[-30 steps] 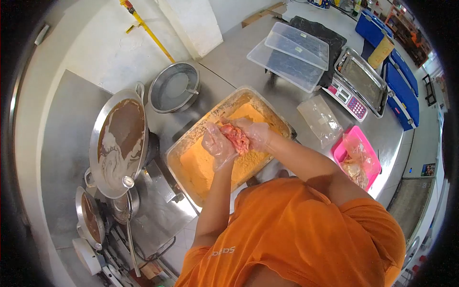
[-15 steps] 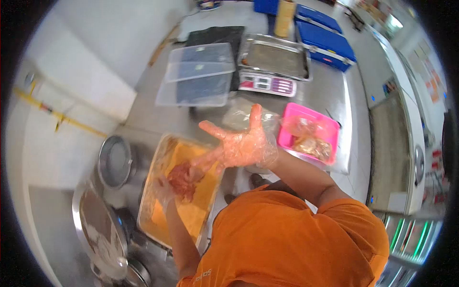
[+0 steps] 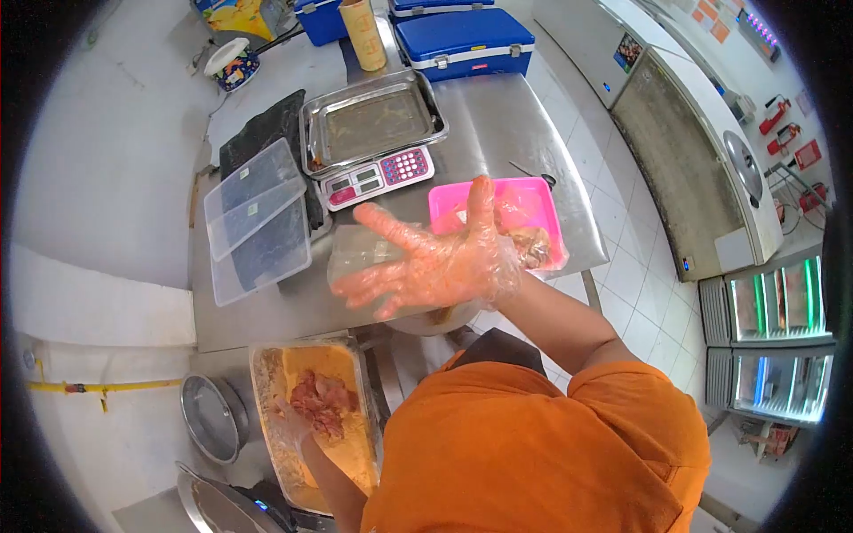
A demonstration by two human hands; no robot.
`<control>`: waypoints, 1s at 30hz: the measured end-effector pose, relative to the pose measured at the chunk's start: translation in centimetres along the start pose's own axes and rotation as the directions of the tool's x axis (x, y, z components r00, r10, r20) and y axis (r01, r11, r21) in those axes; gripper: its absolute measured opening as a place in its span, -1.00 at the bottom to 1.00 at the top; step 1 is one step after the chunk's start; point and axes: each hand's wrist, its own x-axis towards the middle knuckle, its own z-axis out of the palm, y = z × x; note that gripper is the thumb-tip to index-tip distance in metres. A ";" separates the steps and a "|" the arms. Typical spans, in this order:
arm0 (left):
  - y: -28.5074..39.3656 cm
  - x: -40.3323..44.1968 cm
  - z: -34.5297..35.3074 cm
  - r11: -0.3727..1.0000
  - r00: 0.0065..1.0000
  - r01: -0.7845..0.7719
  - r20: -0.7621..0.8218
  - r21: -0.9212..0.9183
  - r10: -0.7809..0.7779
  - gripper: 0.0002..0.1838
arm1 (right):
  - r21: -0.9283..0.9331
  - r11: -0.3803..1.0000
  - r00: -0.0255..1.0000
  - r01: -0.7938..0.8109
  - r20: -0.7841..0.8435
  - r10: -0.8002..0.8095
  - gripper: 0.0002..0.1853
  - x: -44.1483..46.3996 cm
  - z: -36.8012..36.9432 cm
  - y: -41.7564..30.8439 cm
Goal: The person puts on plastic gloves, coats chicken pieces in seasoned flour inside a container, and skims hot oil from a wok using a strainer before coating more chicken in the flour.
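My right hand [image 3: 435,258], in a clear plastic glove smeared with orange, is raised above the front edge of the metal table. Its fingers are spread wide and it holds nothing. Down at the left, my left hand [image 3: 291,428], also gloved, is low in a clear plastic tub [image 3: 260,377] of orange powder [image 3: 351,457]. It rests beside a clump of raw red meat [image 3: 322,401], its fingers looking stretched out along the meat's left side; their tips are hard to make out. A clear plastic bag [image 3: 355,244] lies on the table, partly behind my right hand.
A pink tray [image 3: 542,209] with bagged food, a digital scale [image 3: 378,176] under a steel tray [image 3: 373,124], and clear lids [image 3: 258,213] occupy the table [image 3: 484,115]. Blue coolers [image 3: 466,43] stand behind. Metal bowls [image 3: 213,417] sit left of the tub. A chest freezer [image 3: 697,164] is at right.
The view has turned, so the tub appears lower and the table shows more fully. My right hand, fingers still spread, now appears apart from the tub. My left hand stays by the meat.
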 end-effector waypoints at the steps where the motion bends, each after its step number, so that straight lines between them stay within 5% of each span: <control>1: 0.8 -0.3 -0.5 1.000 0.999 0.016 0.039 -0.003 -0.016 -0.32 | -0.071 0.997 0.999 0.013 -0.039 -0.016 0.34 -0.7 -0.3 -0.8; 2: 1.3 -0.6 -0.9 0.999 0.996 0.037 0.077 -0.005 -0.036 -0.32 | -0.138 0.990 0.997 0.020 -0.076 -0.031 0.27 -1.5 -0.7 -1.9; 3: 1.1 -0.7 -1.3 0.998 0.992 0.064 0.113 -0.004 -0.063 -0.32 | -0.410 0.901 0.861 -0.138 -0.500 -0.096 0.09 -3.3 -1.7 -4.1; 4: -0.8 -0.7 -0.9 1.000 0.998 0.016 0.060 0.024 -0.017 -0.33 | -0.536 0.746 0.569 -0.396 -0.780 -0.259 -0.04 -4.9 -3.8 -6.4; 5: -2.3 -0.4 1.1 0.998 0.999 -0.046 0.016 0.049 0.046 -0.33 | -0.701 0.535 0.452 -0.471 -0.713 -0.536 -0.31 -6.4 -8.3 -7.9; 6: -3.3 -0.3 2.1 0.991 0.993 -0.112 -0.024 0.074 0.114 -0.34 | -0.696 0.510 0.420 -0.505 -0.715 -0.559 -0.56 -9.5 -15.1 -9.8; 7: -2.9 -0.9 2.2 0.988 0.990 -0.112 -0.068 0.108 0.120 -0.35 | -0.502 0.112 0.392 -0.857 -0.778 -0.491 -0.60 -12.7 -19.8 -11.9; 8: -2.2 -1.3 1.9 0.992 0.995 -0.082 -0.051 0.093 0.087 -0.35 | -0.343 -0.564 0.581 -0.751 -0.749 -0.318 -0.61 -15.1 -25.2 -12.1; 9: -1.5 -1.8 1.4 0.996 0.998 -0.051 -0.034 0.078 0.054 -0.34 | -0.097 -0.968 0.616 -0.231 -0.785 -0.068 -0.60 -16.3 -28.4 -12.1; 11: 0.1 -3.1 -0.5 0.998 1.000 -0.001 0.008 0.064 0.001 -0.34 | -0.204 -0.807 0.624 -0.555 -0.743 -0.242 -0.60 -16.1 -27.1 -9.6; 15: 0.1 -3.6 -1.7 0.998 0.999 0.032 0.033 0.045 -0.033 -0.33 | -0.292 -0.561 0.521 -0.774 -0.798 -0.303 -0.59 -12.2 -21.1 -6.5; 18: -1.1 -4.0 -1.9 0.999 1.000 0.002 -0.009 -0.037 -0.002 -0.35 | -0.115 -0.679 0.505 -0.725 -0.759 -0.411 -0.62 -12.6 -24.0 -6.2; 21: -2.8 -3.6 -1.3 0.994 0.999 -0.015 -0.037 -0.109 0.011 -0.37 | 0.042 -0.631 0.320 -0.774 -0.835 -0.448 -0.63 -14.1 -28.3 -6.5; 24: -4.8 -3.2 0.0 0.992 0.998 -0.032 -0.055 -0.119 0.026 -0.40 | -0.013 -0.500 0.303 -0.866 -0.810 -0.503 -0.65 -16.0 -29.5 -6.8; 27: -4.1 -3.8 -0.6 0.985 0.997 -0.033 -0.075 -0.168 0.020 -0.41 | 0.173 -0.686 0.329 -0.707 -0.778 -0.535 -0.60 -16.7 -30.8 -6.6; 30: -3.1 -5.1 -1.8 0.978 0.996 -0.033 -0.086 -0.207 0.015 -0.39 | 0.081 -0.617 0.375 -0.783 -0.729 -0.572 -0.54 -16.5 -28.6 -7.1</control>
